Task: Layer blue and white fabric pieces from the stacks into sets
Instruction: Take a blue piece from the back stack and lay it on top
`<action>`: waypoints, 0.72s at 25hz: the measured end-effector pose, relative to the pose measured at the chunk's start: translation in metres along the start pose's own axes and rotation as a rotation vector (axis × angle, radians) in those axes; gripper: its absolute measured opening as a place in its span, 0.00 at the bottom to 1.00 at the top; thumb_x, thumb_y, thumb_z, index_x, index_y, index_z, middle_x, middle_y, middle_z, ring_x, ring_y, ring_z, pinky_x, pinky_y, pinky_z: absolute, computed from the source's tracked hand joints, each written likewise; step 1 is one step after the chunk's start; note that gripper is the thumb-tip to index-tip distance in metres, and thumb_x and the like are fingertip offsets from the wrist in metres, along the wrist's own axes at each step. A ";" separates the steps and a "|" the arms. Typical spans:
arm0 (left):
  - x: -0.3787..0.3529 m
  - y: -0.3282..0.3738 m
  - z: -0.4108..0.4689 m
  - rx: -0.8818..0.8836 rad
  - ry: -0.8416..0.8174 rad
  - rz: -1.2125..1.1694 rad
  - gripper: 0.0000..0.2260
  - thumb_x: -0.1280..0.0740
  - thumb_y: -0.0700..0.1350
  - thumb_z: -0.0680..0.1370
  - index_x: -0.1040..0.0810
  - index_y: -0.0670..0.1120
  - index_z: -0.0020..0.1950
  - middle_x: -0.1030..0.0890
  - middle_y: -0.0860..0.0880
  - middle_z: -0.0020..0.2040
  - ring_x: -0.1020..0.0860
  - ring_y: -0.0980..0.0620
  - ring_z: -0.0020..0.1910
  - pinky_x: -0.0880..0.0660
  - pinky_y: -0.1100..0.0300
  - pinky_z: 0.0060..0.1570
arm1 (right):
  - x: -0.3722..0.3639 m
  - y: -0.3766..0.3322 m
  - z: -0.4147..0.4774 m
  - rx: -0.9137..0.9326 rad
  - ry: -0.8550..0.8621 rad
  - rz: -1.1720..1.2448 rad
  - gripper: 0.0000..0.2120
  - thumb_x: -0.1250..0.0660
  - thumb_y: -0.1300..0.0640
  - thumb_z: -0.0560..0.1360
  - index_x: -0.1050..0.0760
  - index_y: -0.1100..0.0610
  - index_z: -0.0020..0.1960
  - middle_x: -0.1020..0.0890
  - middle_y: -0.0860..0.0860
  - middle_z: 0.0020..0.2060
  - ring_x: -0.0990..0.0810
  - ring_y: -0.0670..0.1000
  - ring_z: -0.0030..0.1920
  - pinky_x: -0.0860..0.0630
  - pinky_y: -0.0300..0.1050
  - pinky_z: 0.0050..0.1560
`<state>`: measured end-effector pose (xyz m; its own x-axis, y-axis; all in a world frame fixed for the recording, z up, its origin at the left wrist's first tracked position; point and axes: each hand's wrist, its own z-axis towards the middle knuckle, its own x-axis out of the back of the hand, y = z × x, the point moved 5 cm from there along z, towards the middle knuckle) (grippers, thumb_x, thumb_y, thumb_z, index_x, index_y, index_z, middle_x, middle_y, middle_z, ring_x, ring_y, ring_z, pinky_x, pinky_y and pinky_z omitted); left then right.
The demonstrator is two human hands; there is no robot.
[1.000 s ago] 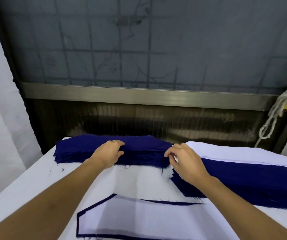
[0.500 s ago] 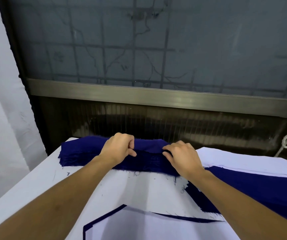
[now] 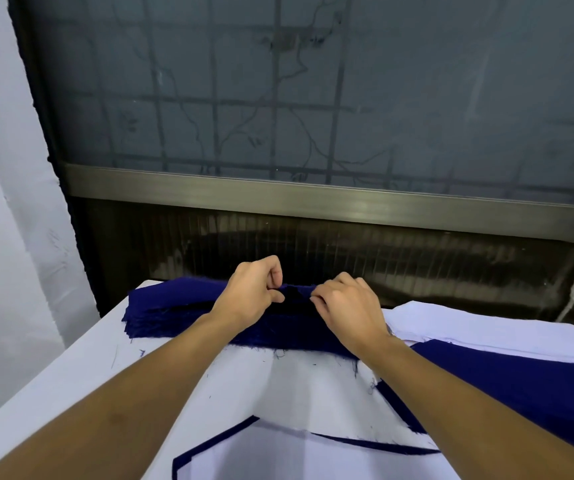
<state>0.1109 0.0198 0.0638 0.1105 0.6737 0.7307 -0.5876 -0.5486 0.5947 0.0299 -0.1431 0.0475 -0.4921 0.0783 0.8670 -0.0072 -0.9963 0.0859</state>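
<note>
Nearest us, a layered set (image 3: 313, 459), white over blue, is cut off by the lower edge. Beyond it on the bench (image 3: 71, 375), our left hand (image 3: 251, 292) and right hand (image 3: 348, 303) each pinch the top layer of the blue stack (image 3: 174, 306), partly hidden by our wrists. Right of the right hand, a white stack (image 3: 486, 327) runs out of view.

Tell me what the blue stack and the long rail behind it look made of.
Blue stack: woven cloth, matte; its cut edges are frayed, with loose threads. Rail: probably metal, brushed finish, going by the dull streaky sheen along it.
</note>
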 end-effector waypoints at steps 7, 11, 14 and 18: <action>-0.007 -0.002 0.000 0.055 -0.025 -0.014 0.03 0.26 0.49 0.77 0.17 0.55 0.50 0.18 0.55 0.41 0.19 0.57 0.43 0.19 0.53 0.52 | 0.005 0.014 0.000 -0.131 0.037 0.011 0.10 0.43 0.55 0.83 0.24 0.50 0.58 0.16 0.47 0.50 0.25 0.51 0.52 0.30 0.47 0.52; -0.008 -0.007 -0.004 -0.038 -0.041 0.246 0.08 0.28 0.46 0.79 0.23 0.57 0.55 0.22 0.57 0.51 0.22 0.56 0.48 0.19 0.52 0.52 | 0.001 0.028 -0.003 -0.163 -0.005 -0.013 0.12 0.39 0.57 0.81 0.27 0.49 0.64 0.21 0.48 0.57 0.26 0.52 0.58 0.30 0.48 0.58; 0.000 -0.022 -0.008 0.003 -0.100 0.352 0.13 0.29 0.46 0.79 0.25 0.57 0.61 0.23 0.54 0.58 0.22 0.53 0.54 0.20 0.50 0.56 | -0.002 0.049 -0.007 -0.270 -0.055 -0.023 0.15 0.37 0.56 0.81 0.24 0.48 0.66 0.24 0.49 0.59 0.28 0.53 0.61 0.30 0.48 0.60; 0.031 -0.051 -0.018 0.133 -0.043 0.472 0.11 0.32 0.41 0.79 0.25 0.58 0.54 0.22 0.53 0.57 0.23 0.50 0.57 0.27 0.45 0.65 | 0.000 0.071 -0.018 -0.423 -0.059 0.063 0.12 0.35 0.56 0.80 0.21 0.48 0.61 0.21 0.49 0.56 0.26 0.53 0.59 0.27 0.49 0.58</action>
<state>0.1299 0.0782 0.0502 -0.1087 0.3164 0.9424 -0.4746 -0.8495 0.2304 0.0142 -0.2145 0.0447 -0.4528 0.0068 0.8916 -0.3409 -0.9253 -0.1660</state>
